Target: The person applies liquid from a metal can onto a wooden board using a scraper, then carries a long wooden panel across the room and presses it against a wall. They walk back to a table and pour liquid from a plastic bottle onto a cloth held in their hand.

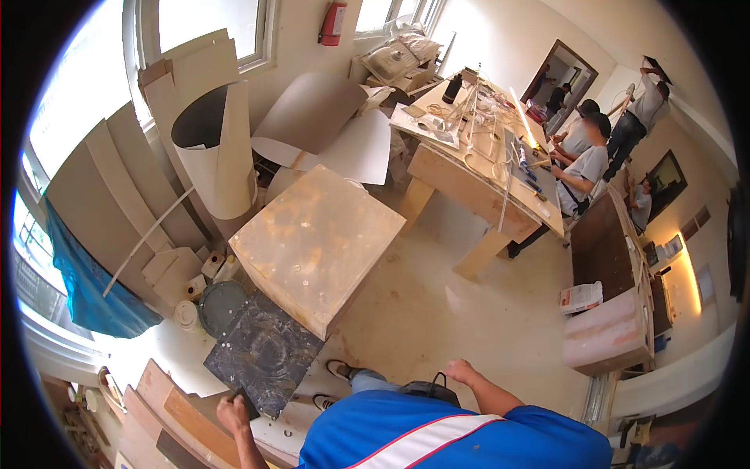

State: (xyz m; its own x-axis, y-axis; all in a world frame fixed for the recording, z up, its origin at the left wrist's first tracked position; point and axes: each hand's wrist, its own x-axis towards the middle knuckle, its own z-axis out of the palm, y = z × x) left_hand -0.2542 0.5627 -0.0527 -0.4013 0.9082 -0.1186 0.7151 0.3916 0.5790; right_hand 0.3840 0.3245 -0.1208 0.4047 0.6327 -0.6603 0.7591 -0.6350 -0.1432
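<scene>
My left hand (pixel 233 413) is closed, low on the left, right at the near edge of a dark, stained square board (pixel 269 352). I cannot tell what, if anything, is in its fingers. On the right, my right hand (pixel 461 371) hangs in front of my body over the bare floor, fingers curled in and nothing showing in them. Just beyond the dark board stands a large wooden box (pixel 316 242) with a scuffed, spotted top. Brown wooden boards (pixel 183 414) lean below my left hand.
Ahead is a workbench (pixel 469 199) scattered with tools and strips, with people (pixel 582 160) along its right side. Rolled sheets (pixel 211 156), leaning panels (pixel 101 187), a blue tarp (pixel 94 273) and a grey bucket (pixel 223 305) line the left. A wooden cabinet (pixel 605 328) stands at right.
</scene>
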